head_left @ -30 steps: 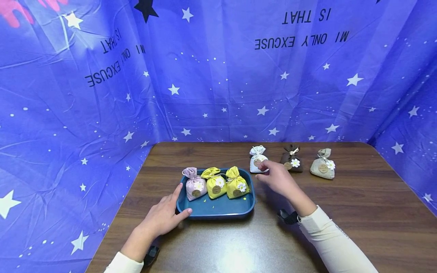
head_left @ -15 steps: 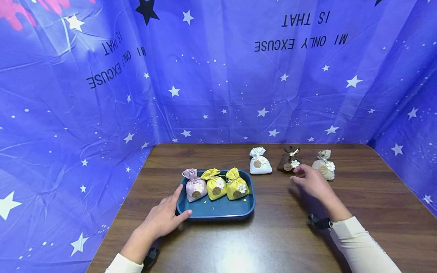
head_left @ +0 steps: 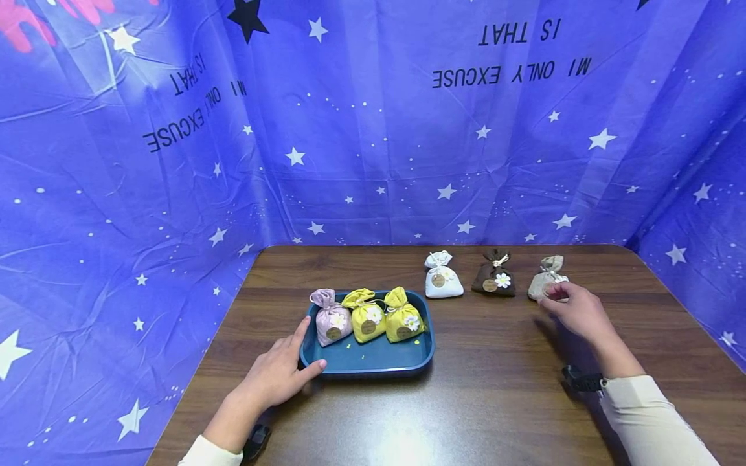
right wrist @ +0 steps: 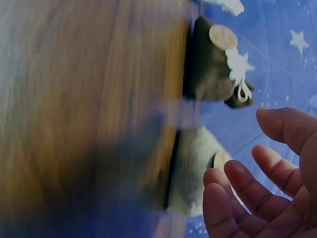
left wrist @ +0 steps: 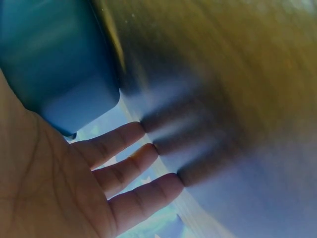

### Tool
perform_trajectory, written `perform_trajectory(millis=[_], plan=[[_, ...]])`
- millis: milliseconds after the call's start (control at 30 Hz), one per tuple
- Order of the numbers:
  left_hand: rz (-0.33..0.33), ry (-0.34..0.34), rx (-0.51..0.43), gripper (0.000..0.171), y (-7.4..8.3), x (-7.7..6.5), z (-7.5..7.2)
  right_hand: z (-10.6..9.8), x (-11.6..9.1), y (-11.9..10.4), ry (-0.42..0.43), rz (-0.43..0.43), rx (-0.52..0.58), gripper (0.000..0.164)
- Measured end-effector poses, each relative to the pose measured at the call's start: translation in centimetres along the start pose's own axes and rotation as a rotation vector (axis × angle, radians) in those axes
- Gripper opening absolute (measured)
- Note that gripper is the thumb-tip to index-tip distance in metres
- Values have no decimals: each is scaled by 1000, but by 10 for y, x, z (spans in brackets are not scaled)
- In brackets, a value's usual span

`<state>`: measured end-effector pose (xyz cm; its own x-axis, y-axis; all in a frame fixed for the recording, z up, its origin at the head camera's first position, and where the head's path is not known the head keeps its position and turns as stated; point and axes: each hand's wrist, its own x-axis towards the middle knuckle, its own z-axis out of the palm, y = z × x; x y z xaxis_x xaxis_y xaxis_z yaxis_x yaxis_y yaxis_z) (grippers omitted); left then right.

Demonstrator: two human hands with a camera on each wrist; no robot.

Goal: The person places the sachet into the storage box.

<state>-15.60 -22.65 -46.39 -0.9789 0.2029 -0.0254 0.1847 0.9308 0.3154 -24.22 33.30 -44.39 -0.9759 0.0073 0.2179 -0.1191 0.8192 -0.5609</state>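
Note:
My left hand [head_left: 280, 369] rests at the left end of a dark blue tray [head_left: 367, 371]; its thumb and index finger lie along the rim. In the left wrist view the other fingers [left wrist: 143, 198] stretch out beside the tray wall. Inside the tray sit a lilac drawstring sachet [head_left: 334, 323] and two yellow sachets [head_left: 368, 322], each with a white flower and a round tag. At the right, my right hand [head_left: 583, 314] is at the front of a beige sachet [head_left: 539, 282], partly hiding it. The right wrist view shows thumb and fingers apart, loosely bent, with nothing pinched between them.
A white sachet [head_left: 443, 279] and a dark brown sachet [head_left: 492, 277] stand in a row left of the beige one, toward the table's back edge. Blue star-printed cloth [head_left: 373, 129] hangs behind and beside the wooden table [head_left: 484, 401].
My right hand has moved rightward, from the white sachet past the brown one to the beige one. The white sachet sits slightly turned compared with before. My left hand has stayed at the tray.

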Motion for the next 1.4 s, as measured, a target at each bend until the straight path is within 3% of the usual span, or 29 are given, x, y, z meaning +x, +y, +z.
perform_trajectory(millis=[533,767,967,1400], plan=[[22,7,-6,92,1,0,-4,-16,13,36,14,56,30,33],[4,-8,-11,93,0,1,-3,-13,24,48,-35,93,168,40],[10,2,-4,94,-1,1,-1,-4,31,51,-107,186,317,53],[-9,-11,-14,94,1,0,-2,0,35,55,-165,281,444,62]])
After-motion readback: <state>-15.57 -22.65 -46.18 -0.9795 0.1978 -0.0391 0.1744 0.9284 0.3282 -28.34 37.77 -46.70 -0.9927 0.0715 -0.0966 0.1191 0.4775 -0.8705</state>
